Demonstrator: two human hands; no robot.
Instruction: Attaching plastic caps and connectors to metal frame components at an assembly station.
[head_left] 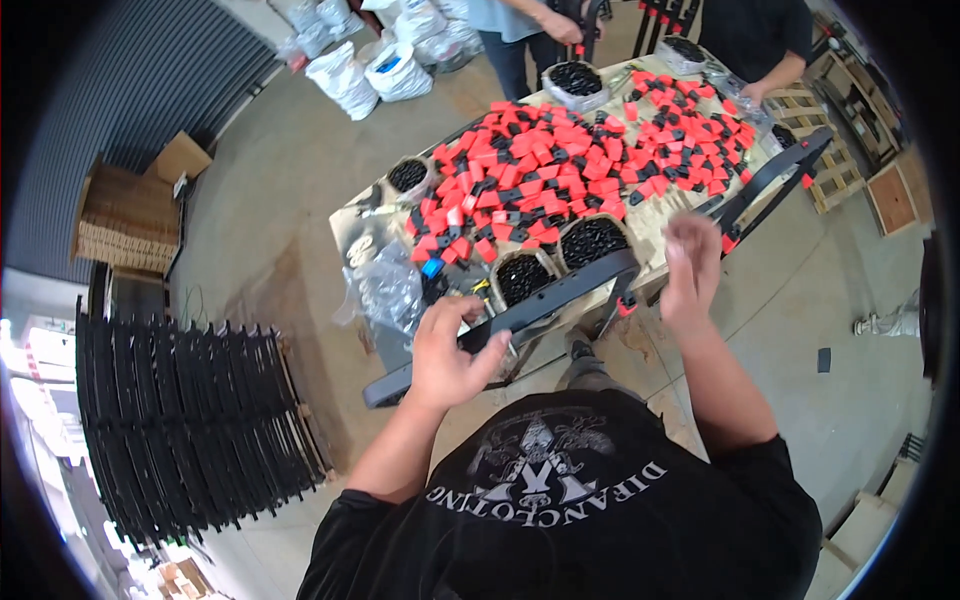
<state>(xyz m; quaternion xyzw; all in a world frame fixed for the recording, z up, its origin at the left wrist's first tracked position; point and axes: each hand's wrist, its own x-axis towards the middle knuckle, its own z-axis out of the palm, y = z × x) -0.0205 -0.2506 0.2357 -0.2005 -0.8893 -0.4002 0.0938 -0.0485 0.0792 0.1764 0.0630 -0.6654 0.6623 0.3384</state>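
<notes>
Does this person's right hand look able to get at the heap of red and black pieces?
Probably yes: the right hand is raised, open and seemingly empty, and bare tabletop leaves the way free to the near edge of the heap of red and black pieces.

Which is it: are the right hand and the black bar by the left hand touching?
Apart: in the head view, a gap shows between the right hand and the black bar.

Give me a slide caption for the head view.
Left hand over a black bar, right hand open, by a table of red-and-black parts.
</notes>
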